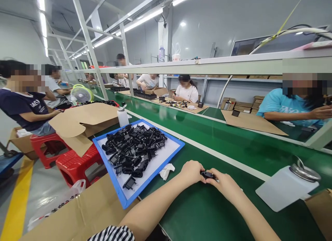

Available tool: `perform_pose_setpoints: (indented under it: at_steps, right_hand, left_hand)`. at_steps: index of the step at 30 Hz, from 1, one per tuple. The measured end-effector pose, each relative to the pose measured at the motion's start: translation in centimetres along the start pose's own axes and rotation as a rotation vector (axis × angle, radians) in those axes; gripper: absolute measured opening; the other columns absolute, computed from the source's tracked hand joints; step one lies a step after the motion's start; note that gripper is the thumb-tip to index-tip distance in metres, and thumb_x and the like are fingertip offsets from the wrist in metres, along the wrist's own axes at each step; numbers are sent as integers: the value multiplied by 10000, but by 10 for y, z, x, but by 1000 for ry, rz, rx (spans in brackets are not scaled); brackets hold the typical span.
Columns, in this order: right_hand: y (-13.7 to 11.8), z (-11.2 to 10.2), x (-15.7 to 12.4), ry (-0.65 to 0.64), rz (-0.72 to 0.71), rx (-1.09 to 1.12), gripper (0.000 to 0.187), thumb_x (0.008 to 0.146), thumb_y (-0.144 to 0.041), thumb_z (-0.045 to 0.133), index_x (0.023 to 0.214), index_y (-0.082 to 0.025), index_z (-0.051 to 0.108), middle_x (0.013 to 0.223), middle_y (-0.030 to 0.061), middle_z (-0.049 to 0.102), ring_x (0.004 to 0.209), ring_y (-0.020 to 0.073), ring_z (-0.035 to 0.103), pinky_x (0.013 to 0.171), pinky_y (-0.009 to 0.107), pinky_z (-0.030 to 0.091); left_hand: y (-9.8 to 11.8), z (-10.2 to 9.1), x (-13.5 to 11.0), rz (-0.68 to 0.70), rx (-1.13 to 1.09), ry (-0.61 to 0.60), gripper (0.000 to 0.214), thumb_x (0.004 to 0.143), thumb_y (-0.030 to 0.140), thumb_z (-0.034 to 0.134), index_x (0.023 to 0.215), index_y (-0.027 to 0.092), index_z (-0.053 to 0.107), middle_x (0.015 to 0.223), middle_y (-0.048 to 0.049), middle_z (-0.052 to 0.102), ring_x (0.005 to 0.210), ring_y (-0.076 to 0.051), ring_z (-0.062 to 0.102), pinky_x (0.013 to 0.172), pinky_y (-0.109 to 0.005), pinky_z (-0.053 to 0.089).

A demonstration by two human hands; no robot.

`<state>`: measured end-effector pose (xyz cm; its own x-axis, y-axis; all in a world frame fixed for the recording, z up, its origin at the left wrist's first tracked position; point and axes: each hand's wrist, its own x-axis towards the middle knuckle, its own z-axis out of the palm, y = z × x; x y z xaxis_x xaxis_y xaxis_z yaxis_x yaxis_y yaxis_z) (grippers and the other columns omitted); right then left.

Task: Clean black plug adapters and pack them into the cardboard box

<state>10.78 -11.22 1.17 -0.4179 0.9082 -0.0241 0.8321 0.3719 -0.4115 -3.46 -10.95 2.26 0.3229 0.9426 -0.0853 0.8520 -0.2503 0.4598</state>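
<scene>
Plugs (136, 146) in tray (169, 147), left of left hand (191, 172); tissue (166, 171) between; bottle (285, 189) right of right hand (222, 181)

The walls (212, 26) are grey and smooth. Bright tube lights (43, 25) run in long rows, near white metal posts (89, 44). A yellow stripe (17, 199) marks the grey floor (44, 185), and red plastic stools (75, 163) stand near the long green table (207, 133)

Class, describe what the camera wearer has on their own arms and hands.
The left hand and right hand are gloveless, with no watch or bracelet visible. A black-and-white striped sleeve shows on the left arm, bare below it. The right arm is bare as far as visible.
</scene>
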Motion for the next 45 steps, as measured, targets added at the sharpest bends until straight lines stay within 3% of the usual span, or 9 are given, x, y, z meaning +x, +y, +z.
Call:
perform_pose_setpoints:
  at_steps: [9, 21, 29, 37, 45]
  right_hand:
    - [-4, -9, 10, -70, 1, -177, 76, 693, -155, 528, 668, -185, 463, 604, -19, 523, 555, 161, 499, 413, 193, 244]
    - [-12, -18, 14, -177, 46, -83, 110, 679, -102, 527, 643, -166, 445, 651, -14, 529, 556, 135, 475, 439, 182, 260]
    - [-5, -11, 15, -119, -9, -159, 102, 655, -104, 533, 643, -174, 460, 622, -14, 521, 562, 149, 487, 418, 184, 241]
    - [-6, -17, 12, -150, -55, -132, 115, 663, -104, 519, 609, -179, 451, 558, -32, 500, 518, 142, 470, 418, 187, 239]
    - [-2, -12, 17, -132, 33, -71, 49, 657, -131, 522, 648, -175, 501, 605, -15, 523, 542, 148, 473, 415, 192, 234]
  left_hand:
    - [8, -12, 2, 46, 183, -50, 322, 518, 361, 638, 802, 213, 601, 726, -24, 604, 691, -186, 544, 546, -226, 402]
    - [2, -13, 5, 148, 219, -68, 308, 551, 349, 610, 819, 198, 586, 721, -26, 598, 666, -182, 546, 500, -215, 386]
    - [18, -21, 1, 72, 297, -123, 248, 577, 331, 603, 739, 143, 596, 728, -76, 595, 669, -210, 551, 532, -241, 413]
    - [11, -3, -7, 67, 245, -8, 231, 638, 331, 522, 756, 141, 578, 714, -86, 589, 670, -222, 552, 554, -262, 422]
    - [20, -19, 7, 11, 258, -161, 299, 515, 334, 654, 726, 130, 597, 697, -78, 594, 651, -217, 552, 517, -241, 415]
